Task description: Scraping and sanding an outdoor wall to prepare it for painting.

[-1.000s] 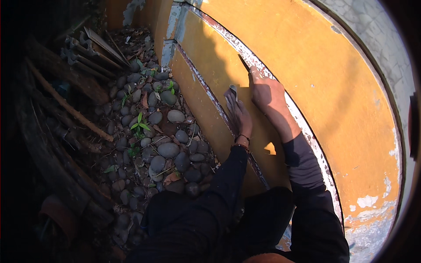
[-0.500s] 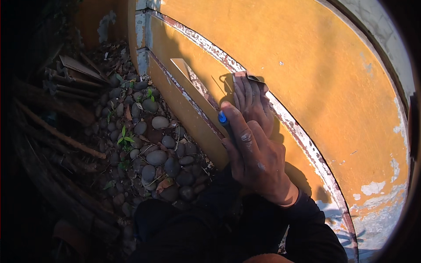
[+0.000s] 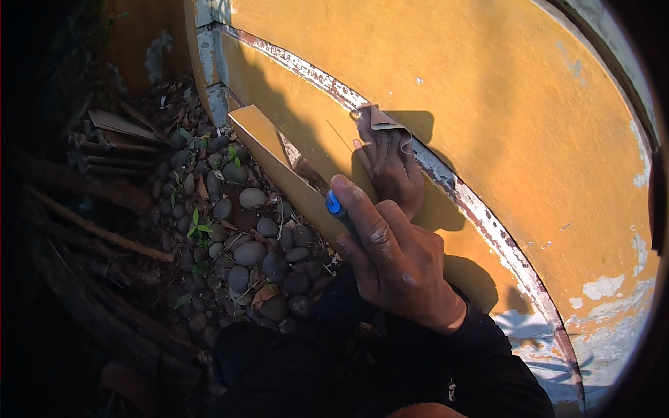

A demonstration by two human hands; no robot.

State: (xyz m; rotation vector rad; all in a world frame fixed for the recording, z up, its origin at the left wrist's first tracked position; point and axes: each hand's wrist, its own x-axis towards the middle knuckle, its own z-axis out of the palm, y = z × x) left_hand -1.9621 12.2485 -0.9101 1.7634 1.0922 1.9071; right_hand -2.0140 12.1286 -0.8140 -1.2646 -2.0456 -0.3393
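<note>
A curved yellow-orange wall point(image 3: 502, 104) carries a pale strip point(image 3: 502, 240) with flaking white and red-brown paint. Against this strip, my left hand point(image 3: 397, 177) presses a folded piece of sandpaper point(image 3: 385, 123). One corner of the paper curls up over the fingers and partly hides them. Nearer to me and lower, my right hand point(image 3: 408, 272) is closed round a dark handle with a blue end point(image 3: 334, 203). From there a long flat shiny blade point(image 3: 261, 132), like that of a trowel, reaches up and left, reflecting the wall. My left wrist is hidden behind my right hand.
Rounded grey stones point(image 3: 249, 253) with small green plants point(image 3: 198, 228) and dry leaves cover the ground at left. Stacked boards or tiles point(image 3: 122, 136) and a long stick point(image 3: 104, 233) lie farther left. Paint is peeling at the wall's lower right point(image 3: 606, 285).
The blade has swung left and lower, now covering part of the wall's lower band. My left hand has slid slightly along the strip, and the sandpaper's loose corner curls more.
</note>
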